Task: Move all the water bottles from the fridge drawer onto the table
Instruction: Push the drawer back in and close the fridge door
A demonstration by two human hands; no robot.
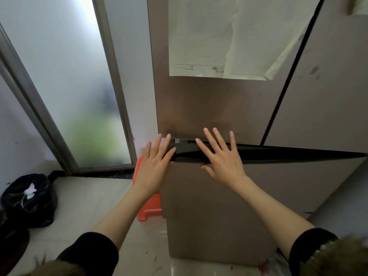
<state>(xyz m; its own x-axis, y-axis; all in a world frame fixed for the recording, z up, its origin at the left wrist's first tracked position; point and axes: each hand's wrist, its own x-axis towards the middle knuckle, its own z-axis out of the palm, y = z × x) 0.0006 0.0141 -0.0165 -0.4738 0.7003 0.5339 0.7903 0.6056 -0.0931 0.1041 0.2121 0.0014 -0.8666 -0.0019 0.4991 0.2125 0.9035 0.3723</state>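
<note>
In front of the fridge point(209, 108), both hands were stretched forward with straight, spread fingers, and they held nothing. The fridge drawer point(215, 196) was just under the palms; its long top edge ran from left to right, rising a little toward the right, and its flat front faced the person. A dark narrow gap lay between this edge and the upper door, and the fingertips of both hands reached over it. No water bottle could be seen, as the inside of the drawer was hidden.

The left hand point(154, 166) was at the left corner of the drawer front, fingers pointing up and slightly right. The right hand point(221, 156) lay flat beside it, fingers fanned, thumb pointing left. Whether the palms pressed on the panel I cannot tell.

The fridge surface was smooth, brownish metal with a dull shine. Above the hands hung pale papers point(225, 36). Left of the left hand stood an orange plastic stool point(149, 208), and further left a black bag point(29, 200) on the pale floor.
</note>
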